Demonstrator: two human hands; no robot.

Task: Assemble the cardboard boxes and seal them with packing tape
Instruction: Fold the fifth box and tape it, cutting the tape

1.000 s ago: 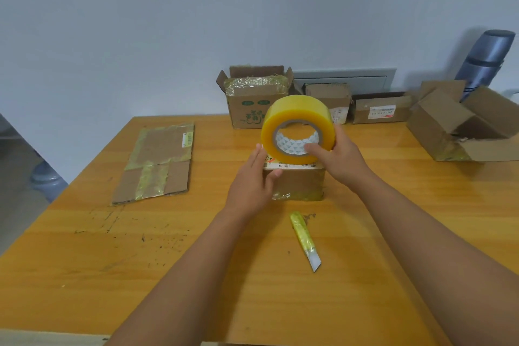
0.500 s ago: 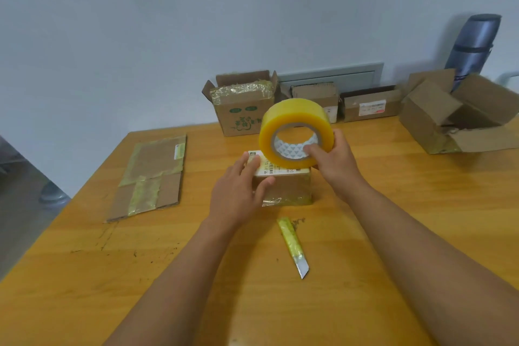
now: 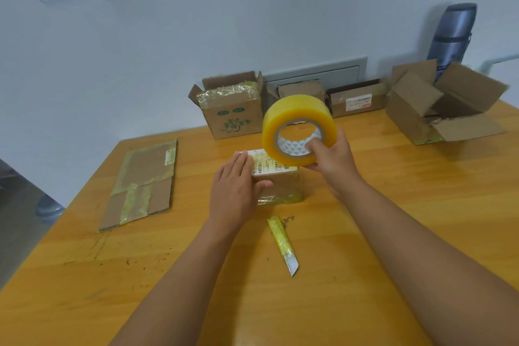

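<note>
Taping a small box at the desk (image 3: 393, 205)

Far left, a flattened carton (image 3: 143, 185) lies on the desk. The left hand (image 3: 234, 194) lies flat on the box (image 3: 279, 185) at desk centre, fingers straight on its labelled top, thumb on the near face. A knife (image 3: 282, 244) lies just in front. The right hand (image 3: 332, 159) grips the tape roll (image 3: 297, 129) above the box, thumb inside its core. Open cartons (image 3: 438, 101) line the wall.
</note>
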